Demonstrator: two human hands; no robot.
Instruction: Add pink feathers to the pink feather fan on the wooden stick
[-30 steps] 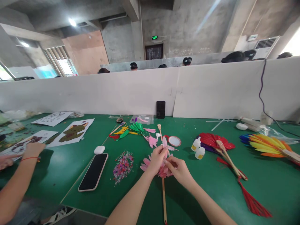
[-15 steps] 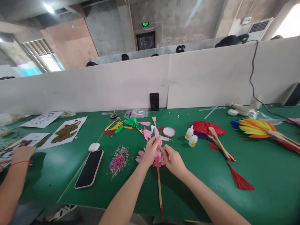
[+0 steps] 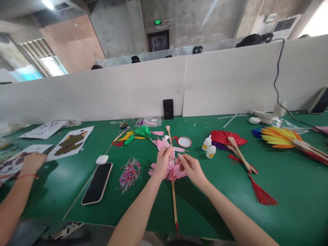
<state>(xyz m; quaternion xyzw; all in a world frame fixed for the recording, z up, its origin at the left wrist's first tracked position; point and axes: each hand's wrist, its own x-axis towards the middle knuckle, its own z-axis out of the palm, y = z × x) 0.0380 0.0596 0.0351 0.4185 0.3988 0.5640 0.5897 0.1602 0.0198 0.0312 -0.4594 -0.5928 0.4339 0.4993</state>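
A pink feather fan (image 3: 171,173) with a thin wooden handle (image 3: 174,205) lies on the green table (image 3: 217,205) in front of me. My left hand (image 3: 162,163) is closed on the top of the fan's feathers, fingers pinched. My right hand (image 3: 191,166) pinches the fan's right edge, fingers curled together. Loose pink feathers (image 3: 162,143) lie just beyond my hands.
A black phone (image 3: 97,182), a white earbud case (image 3: 102,159) and a pile of coloured bits (image 3: 130,173) lie left of the fan. Two glue bottles (image 3: 209,147), a red fan (image 3: 230,140) and a rainbow fan (image 3: 279,138) lie right. Another person's hand (image 3: 32,163) works at far left.
The view shifted slightly. My left hand let the raised pink feather down onto the fan; both hands stay pinched on the fan's feathers. The other person's hand moved a little right.
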